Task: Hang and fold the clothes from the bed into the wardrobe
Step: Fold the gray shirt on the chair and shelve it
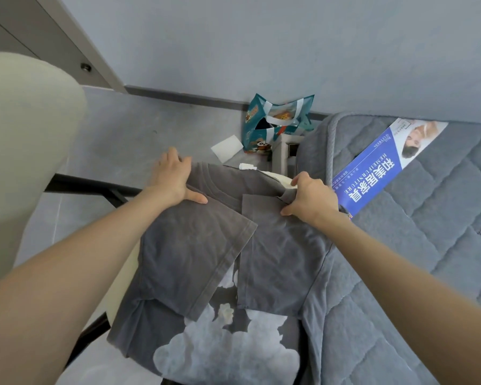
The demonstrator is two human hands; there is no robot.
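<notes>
A dark grey T-shirt with a pale cloud print lies at the corner of the bed, both sleeves folded in over its body. My left hand grips the left shoulder edge near the collar, thumb on top of the cloth. My right hand holds the right shoulder edge, fingers curled under the fabric. The shirt's lower part hangs toward me over the mattress edge. No wardrobe is in view.
The grey quilted mattress fills the right side, with a blue printed label on it. A teal bag stands on the floor by the wall. A cream chair back rises at left.
</notes>
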